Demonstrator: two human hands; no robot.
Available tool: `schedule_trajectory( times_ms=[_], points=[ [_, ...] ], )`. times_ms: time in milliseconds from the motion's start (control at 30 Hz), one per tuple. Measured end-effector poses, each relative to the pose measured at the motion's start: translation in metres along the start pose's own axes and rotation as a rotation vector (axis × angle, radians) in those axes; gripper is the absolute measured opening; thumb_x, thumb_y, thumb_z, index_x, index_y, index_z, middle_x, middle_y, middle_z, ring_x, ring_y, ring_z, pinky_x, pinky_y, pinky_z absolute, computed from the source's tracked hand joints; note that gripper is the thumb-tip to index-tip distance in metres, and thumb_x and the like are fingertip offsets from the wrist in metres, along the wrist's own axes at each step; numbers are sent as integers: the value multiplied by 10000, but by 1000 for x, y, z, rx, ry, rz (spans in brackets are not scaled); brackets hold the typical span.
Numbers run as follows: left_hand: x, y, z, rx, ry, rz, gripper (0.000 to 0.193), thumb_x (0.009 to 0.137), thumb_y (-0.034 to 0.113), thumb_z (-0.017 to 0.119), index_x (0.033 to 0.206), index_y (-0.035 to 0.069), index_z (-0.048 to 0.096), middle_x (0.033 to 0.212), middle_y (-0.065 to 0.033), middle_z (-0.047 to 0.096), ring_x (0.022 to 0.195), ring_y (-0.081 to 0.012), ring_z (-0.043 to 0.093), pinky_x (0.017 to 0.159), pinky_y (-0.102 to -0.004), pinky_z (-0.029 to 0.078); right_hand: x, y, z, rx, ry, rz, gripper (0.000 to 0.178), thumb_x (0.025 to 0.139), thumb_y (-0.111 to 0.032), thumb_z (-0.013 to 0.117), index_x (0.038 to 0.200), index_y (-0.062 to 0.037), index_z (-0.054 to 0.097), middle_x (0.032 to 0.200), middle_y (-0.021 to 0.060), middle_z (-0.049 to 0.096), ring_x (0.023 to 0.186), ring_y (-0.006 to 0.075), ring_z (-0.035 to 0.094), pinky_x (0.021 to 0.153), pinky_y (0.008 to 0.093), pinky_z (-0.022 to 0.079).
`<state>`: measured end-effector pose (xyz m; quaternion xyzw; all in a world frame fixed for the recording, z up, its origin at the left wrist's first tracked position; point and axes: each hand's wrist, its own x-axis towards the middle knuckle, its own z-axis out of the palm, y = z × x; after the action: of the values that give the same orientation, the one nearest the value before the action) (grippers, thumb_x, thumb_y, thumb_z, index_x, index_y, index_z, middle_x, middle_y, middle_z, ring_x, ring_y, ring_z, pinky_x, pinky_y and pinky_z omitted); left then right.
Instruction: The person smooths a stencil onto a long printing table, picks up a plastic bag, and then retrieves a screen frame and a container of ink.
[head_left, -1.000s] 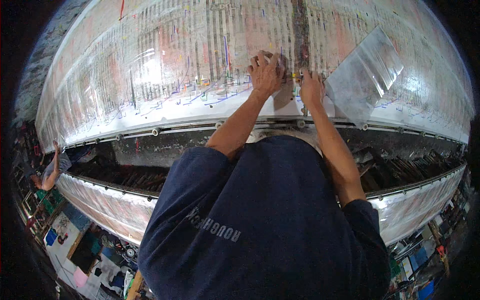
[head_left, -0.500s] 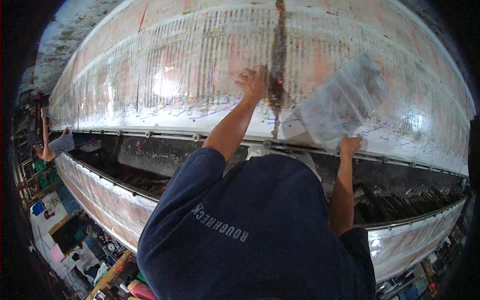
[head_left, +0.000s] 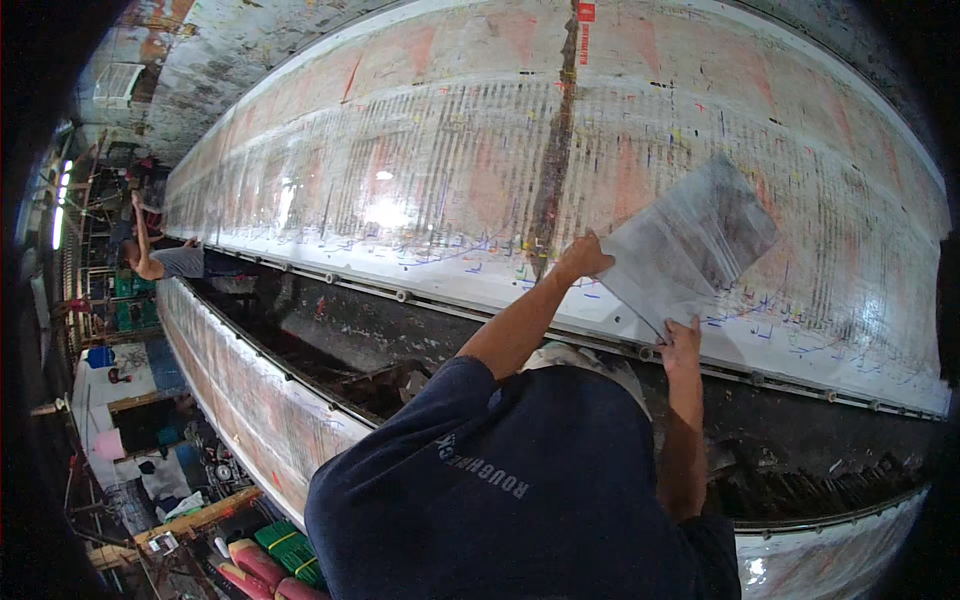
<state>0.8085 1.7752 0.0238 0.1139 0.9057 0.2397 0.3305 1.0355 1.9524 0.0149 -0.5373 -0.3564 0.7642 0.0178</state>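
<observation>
Grey and see-through, the sheet (head_left: 690, 235) lay slantwise over our streaked bench (head_left: 470, 180). Our left hand (head_left: 586, 256) pinched its left corner, while our right hand (head_left: 681, 341) gripped the corner nearest us

We see a translucent grey plastic sheet (head_left: 690, 235) with whitish streaks. The long table (head_left: 470, 55) is off-white with reddish blotches, dark grey stripes and blue, yellow and red flecks; a dark brown band (head_left: 552, 185) crosses it. Our T-shirt (head_left: 500, 530) is navy with pale grey lettering. Near left, we see a bright green bundle (head_left: 288, 552).
</observation>
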Motion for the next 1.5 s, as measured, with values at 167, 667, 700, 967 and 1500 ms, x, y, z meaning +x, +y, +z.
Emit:
schedule_trajectory(
  times_ms=[167, 667, 700, 967, 1500],
  points=[
    [-40, 53, -32, 21, 93, 594, 426, 808, 120, 637, 1198, -52, 651, 898, -298, 698, 839, -474, 692, 804, -544, 558, -57, -56, 0, -286, -39, -378, 780, 887, 57, 578, 1602, 1, 272, 1341, 150, 581, 1082, 240, 616, 935, 374, 506],
    [-60, 336, 88, -132, 291, 1006, 592, 930, 69, 590, 1490, 1, 413, 890, -263, 694, 784, -454, 684, 720, -542, 550, -101, -300, -149, -774, 299, -918, 672, 923, 97, 569, 1562, -41, 410, 1457, 218, 570, 1079, 200, 651, 859, 300, 536],
    [-46, 350, 111, -152, 306, 1016, 618, 938, 81, 585, 1517, 9, 380, 904, -267, 694, 798, -453, 686, 726, -546, 550, -85, -312, -176, -776, 260, -946, 675, 931, 89, 567, 1571, -39, 395, 1475, 200, 560, 1132, 192, 634, 876, 291, 527],
    [21, 375, 308, 167, 93, 536, 727, 952, 142, 499, 1615, 50, 215, 1034, -222, 704, 838, -384, 727, 705, -540, 586, 113, -258, -352, -926, 398, -742, 674, 899, 37, 591, 1546, 3, 402, 1457, 296, 526, 1329, 426, 534, 1107, 439, 438],
    [-9, 386, 340, 387, 231, 203, 690, 969, 178, 579, 1591, 64, 302, 1439, -219, 462, 1155, -328, 626, 849, -440, 574, 170, -214, -385, -1033, 127, -700, 898, 866, -197, 640, 1520, 165, 142, 1147, 374, 615, 1039, 533, 637, 871, 557, 523]
  ],
)
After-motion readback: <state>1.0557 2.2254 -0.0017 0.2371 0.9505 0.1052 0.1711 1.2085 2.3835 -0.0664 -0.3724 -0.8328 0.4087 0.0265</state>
